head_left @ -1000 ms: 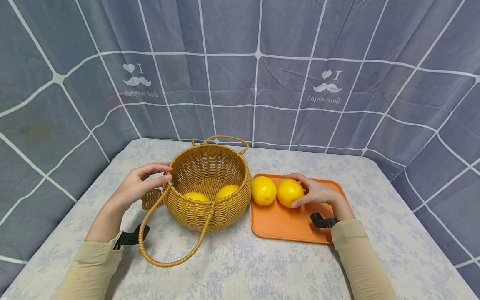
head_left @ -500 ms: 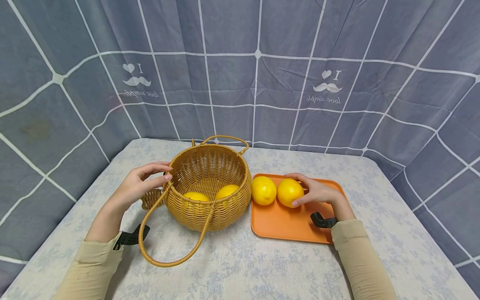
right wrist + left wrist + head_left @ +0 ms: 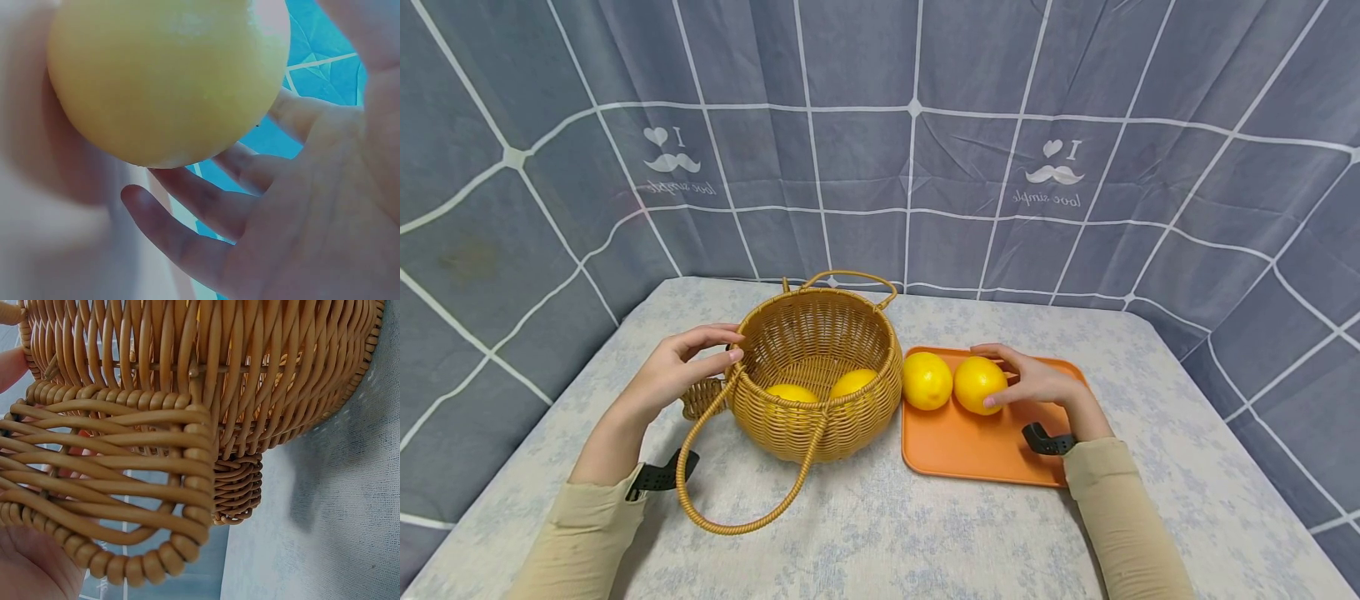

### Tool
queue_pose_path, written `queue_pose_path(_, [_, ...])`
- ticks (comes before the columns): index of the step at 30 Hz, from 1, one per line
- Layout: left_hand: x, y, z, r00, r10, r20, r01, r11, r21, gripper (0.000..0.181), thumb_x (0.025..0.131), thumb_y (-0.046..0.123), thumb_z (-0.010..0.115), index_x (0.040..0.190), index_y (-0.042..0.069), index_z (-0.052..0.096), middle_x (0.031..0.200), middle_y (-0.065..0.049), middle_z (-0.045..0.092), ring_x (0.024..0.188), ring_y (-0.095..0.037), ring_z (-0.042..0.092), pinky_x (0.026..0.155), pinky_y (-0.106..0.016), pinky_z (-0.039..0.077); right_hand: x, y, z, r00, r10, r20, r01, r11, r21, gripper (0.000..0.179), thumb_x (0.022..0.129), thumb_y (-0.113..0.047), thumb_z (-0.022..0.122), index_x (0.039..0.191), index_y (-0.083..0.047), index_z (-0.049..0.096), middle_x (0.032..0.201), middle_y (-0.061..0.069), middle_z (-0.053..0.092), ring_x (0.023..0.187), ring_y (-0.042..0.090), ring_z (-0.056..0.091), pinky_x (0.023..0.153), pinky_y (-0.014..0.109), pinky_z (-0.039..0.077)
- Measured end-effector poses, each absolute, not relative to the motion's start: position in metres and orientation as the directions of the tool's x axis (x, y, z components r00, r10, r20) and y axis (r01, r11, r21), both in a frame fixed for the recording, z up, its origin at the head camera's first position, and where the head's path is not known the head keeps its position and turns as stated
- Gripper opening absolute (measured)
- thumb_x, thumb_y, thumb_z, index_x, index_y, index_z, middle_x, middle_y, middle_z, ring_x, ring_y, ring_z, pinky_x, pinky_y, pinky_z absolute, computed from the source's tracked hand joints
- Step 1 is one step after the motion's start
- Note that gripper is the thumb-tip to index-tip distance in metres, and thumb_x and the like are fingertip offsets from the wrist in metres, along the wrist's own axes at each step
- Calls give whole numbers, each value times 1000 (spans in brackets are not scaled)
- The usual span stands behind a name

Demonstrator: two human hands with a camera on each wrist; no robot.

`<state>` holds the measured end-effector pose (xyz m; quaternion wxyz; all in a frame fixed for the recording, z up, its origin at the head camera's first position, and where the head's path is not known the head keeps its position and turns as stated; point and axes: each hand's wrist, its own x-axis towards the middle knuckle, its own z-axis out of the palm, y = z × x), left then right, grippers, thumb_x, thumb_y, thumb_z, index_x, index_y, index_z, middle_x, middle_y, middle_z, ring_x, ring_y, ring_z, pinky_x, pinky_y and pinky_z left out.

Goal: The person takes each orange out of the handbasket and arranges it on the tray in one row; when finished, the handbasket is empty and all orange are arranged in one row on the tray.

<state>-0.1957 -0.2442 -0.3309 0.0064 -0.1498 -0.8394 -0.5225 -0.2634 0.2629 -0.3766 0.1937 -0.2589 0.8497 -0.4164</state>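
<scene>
Head view: from above, facing forward and down across bench (image 3: 865, 542) to curtain (image 3: 865, 167); widest. Left wrist view: close against basket (image 3: 250, 375), rolled, bench along right edge. Right wrist view: very near lemon (image 3: 169, 81), right grip (image 3: 306, 200) beside it. Head shares basket with left wrist, lemon and right grip with right wrist.

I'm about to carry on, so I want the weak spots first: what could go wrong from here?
The held lemon may slip: it looks round and glossy, and the right hand leaves its left side uncovered. The neighbouring lemon might roll on the orange tray if bumped, as the two sit side by side. The near basket handle could snag the black wrist mount if the left hand moves, since handle and mount overlap in the head view.
</scene>
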Motion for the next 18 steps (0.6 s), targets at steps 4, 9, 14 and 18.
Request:
queue_pose_path(4, [-196, -244, -331, -955, 245, 167, 259, 409, 875, 35, 91, 24, 63, 119, 3, 61, 138, -13, 45, 136, -36, 25, 103, -63, 22, -264, 264, -376, -793, -600, -103, -282, 512, -811, 80, 79, -23, 77, 144, -9, 32, 144, 14, 35, 129, 37, 33, 103, 57, 30])
queue_pose_path(9, [-196, -244, -330, -955, 245, 167, 258, 409, 876, 36, 91, 25, 64, 120, 4, 60, 138, -13, 44, 136, -36, 25, 103, -63, 21, -264, 264, -373, -811, -581, -77, -281, 501, -819, 75, 80, -21, 76, 142, -11, 36, 144, 16, 35, 131, 38, 30, 105, 57, 26])
queue_pose_path(14, [-196, -245, -330, -955, 245, 166, 257, 409, 876, 37, 91, 25, 63, 121, 3, 60, 139, -13, 44, 136, -36, 25, 103, -63, 22, -263, 262, -368, -820, -569, -57, -281, 488, -826, 72, 81, -22, 75, 142, -12, 37, 145, 20, 32, 133, 38, 28, 107, 58, 23])
queue_pose_path(18, [-196, -245, -331, -955, 247, 164, 256, 407, 877, 37, 92, 24, 63, 121, 2, 59, 139, -13, 43, 135, -36, 25, 102, -63, 24, -261, 263, -364, -829, -558, -42, -292, 494, -819, 72, 82, -23, 74, 142, -11, 36, 146, 18, 30, 134, 37, 27, 107, 58, 22])
